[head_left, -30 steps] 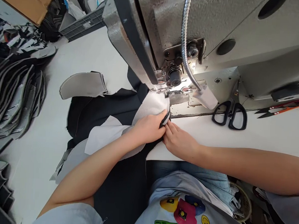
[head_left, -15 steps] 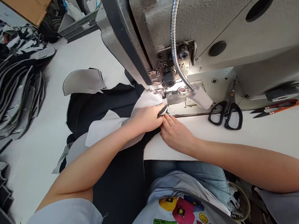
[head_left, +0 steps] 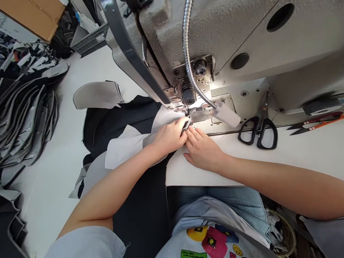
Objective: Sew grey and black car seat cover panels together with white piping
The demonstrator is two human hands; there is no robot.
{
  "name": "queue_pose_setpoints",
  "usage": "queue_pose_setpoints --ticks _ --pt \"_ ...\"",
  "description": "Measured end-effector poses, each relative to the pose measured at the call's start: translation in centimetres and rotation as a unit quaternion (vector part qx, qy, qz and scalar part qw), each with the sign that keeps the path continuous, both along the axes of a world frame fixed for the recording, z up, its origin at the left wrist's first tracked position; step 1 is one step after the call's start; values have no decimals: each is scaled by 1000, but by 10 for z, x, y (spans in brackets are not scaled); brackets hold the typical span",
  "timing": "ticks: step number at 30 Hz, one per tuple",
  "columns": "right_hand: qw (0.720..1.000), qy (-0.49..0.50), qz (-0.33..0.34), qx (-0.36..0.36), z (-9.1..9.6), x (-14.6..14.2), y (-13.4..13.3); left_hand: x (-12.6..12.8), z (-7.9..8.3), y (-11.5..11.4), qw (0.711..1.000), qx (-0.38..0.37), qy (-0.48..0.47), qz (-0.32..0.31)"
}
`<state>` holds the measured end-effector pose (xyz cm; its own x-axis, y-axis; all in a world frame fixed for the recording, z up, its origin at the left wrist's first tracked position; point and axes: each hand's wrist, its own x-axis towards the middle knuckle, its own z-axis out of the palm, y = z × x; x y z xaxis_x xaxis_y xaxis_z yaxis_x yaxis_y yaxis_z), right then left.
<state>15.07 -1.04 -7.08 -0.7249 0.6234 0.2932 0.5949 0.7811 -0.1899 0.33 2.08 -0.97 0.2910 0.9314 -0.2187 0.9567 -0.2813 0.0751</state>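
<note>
My left hand point(head_left: 169, 137) is closed on the edge of a dark cloth point(head_left: 118, 121) with light mesh fabric point(head_left: 164, 119), just in front of the presser foot of a sewing machine point(head_left: 187, 93). Its thumb and fingers pinch a small folded dark-and-white edge. Right beside it, my right hand point(head_left: 203, 150) lies flat with fingers stretched out, the fingertips at the fold and the thumb apart on the white table. A white fabric flap point(head_left: 124, 148) lies over the cloth by my left wrist. The dark cloth hangs down over the table's front edge. The needle tip is hard to make out.
Black-handled scissors point(head_left: 259, 127) and orange thread snips point(head_left: 317, 122) lie to the right. A flexible lamp point(head_left: 226, 114) hangs close above my right hand. Stacked fabric pieces point(head_left: 21, 122), a grey crate point(head_left: 92, 40) and a cardboard box point(head_left: 31, 8) stand at the left.
The cloth's left part has shifted slightly right, towards the machine. My right hand's fingers have spread a little and its thumb now shows. The view has tilted slightly.
</note>
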Motion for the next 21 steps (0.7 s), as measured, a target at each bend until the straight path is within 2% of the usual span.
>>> queue_pose_setpoints --ticks 5,9,16,21 --pt "998 9 6 60 -2 1 -1 3 2 -2 999 -22 45 -1" --pt "998 15 17 64 -2 0 -1 7 6 -1 995 -52 86 1" --pt "997 -19 16 78 1 0 -3 4 8 12 996 -82 21 -6" --pt "996 -29 13 89 -1 0 -2 2 4 15 998 -70 -5 -2"
